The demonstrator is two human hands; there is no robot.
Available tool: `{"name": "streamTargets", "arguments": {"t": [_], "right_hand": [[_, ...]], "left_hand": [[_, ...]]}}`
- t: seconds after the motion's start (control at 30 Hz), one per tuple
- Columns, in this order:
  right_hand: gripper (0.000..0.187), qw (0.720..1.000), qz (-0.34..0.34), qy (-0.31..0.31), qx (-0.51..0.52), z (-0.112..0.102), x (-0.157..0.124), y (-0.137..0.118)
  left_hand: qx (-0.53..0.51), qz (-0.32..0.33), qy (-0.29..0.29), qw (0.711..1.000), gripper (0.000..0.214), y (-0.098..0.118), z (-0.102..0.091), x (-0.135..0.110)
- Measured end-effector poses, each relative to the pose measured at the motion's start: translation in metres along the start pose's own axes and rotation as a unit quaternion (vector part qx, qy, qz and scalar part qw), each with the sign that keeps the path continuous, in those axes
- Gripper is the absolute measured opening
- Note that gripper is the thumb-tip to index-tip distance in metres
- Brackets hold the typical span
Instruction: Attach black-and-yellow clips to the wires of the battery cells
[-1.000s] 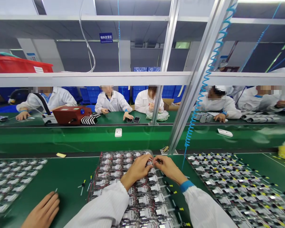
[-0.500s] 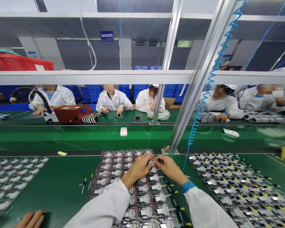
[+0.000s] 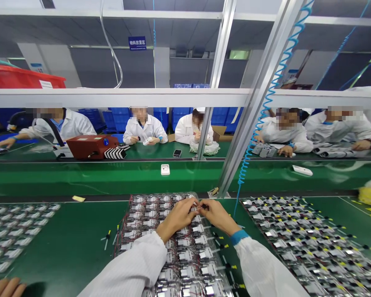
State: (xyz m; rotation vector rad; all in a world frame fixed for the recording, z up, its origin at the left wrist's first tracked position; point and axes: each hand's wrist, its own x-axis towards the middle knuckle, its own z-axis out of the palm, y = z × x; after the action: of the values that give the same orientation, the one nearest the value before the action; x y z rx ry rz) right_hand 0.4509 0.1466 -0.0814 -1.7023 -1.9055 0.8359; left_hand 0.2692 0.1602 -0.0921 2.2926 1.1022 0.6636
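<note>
Both my hands meet over the far right part of a clear plastic tray (image 3: 185, 258), which holds rows of small white-and-silver electronic modules with red wires. My left hand (image 3: 179, 215) is closed, thumb and fingertips pinched. Close against it, my right hand (image 3: 217, 215) is closed too, its fingertips pinched at the same spot. What lies between the fingers is too small and covered to make out. Along the tray's right edge lie several small black parts (image 3: 225, 246) with yellow tips and pale strips. Another such part (image 3: 107, 238) rests left of the tray.
A second filled tray (image 3: 309, 239) lies right, another (image 3: 18, 231) left. Another person's hand (image 3: 6, 287) is at the lower left. Beyond runs a green conveyor (image 3: 80, 177) carrying a white device (image 3: 165, 169). A metal post (image 3: 250, 107) and blue coiled hose (image 3: 267, 103) stand ahead.
My hands stay pinched together over the same part of the tray. The other person's hand at lower left has moved left. The white device on the conveyor has shifted slightly right.
</note>
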Motion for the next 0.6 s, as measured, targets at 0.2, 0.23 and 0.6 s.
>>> {"name": "streamTargets", "arguments": {"t": [0.2, 0.23, 0.6], "right_hand": [[0.043, 0.999, -0.009, 0.023, 0.038, -0.013, -0.007, 0.014], [0.048, 0.998, 0.001, 0.037, 0.044, -0.017, -0.01, 0.019], [0.104, 0.982, 0.165, 0.073, 0.055, 0.004, -0.091, 0.104]], "left_hand": [[0.01, 0.001, 0.005, 1.0, 0.032, 0.002, -0.002, -0.002], [0.012, -0.003, 0.005, 1.0, 0.031, 0.003, -0.002, -0.002], [0.023, 0.004, -0.009, 1.0, 0.037, -0.001, 0.002, 0.002]]}}
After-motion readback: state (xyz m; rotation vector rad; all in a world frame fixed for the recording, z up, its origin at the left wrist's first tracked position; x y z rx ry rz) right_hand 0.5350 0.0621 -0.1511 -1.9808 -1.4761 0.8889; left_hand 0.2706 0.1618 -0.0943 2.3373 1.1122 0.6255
